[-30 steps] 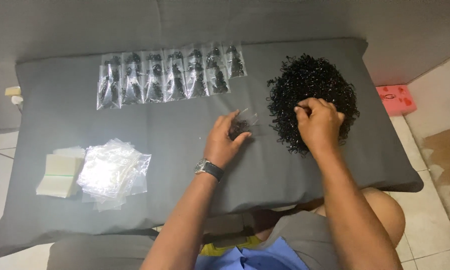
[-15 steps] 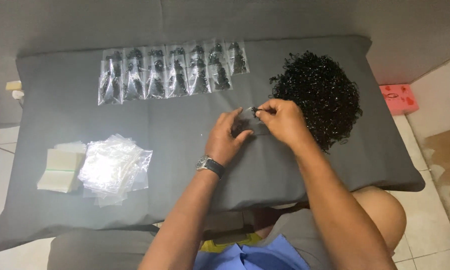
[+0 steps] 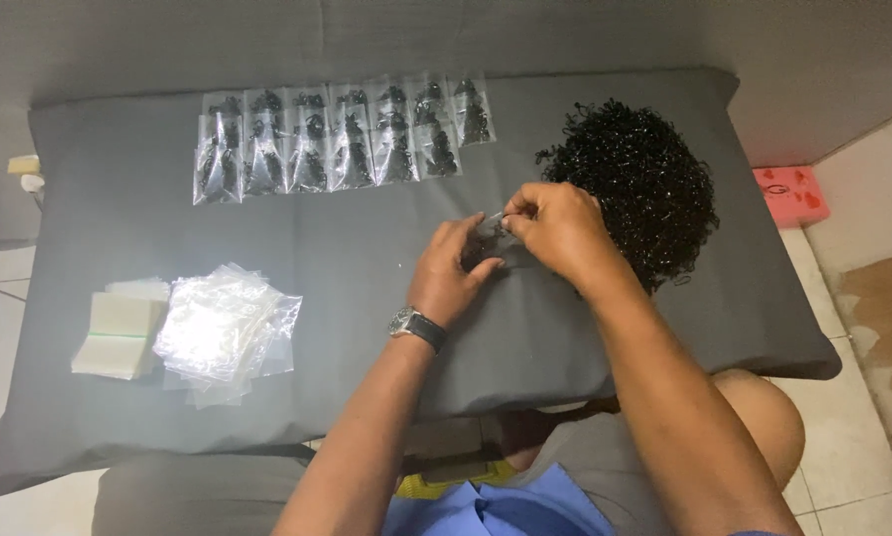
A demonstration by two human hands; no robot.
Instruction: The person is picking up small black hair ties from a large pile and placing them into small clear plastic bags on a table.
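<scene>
Head view looked down on a dark grey cushion [image 3: 168,228] across the person's lap. The left hand [image 3: 453,270] and right hand [image 3: 555,230] met just left of a loose heap of small black rings [image 3: 637,184]. Between them sat a small clear plastic bag [image 3: 489,230], glossy and limp: the left grip pinched it narrowly from below, while the right fingertips closed at its top edge, whether on a ring could not be told. The heap lay directly right of the right hand, the nearer one. Filled bags [image 3: 337,139] lay in rows at the far edge; a stack of empty clear bags [image 3: 223,328] lay well apart, near left.
</scene>
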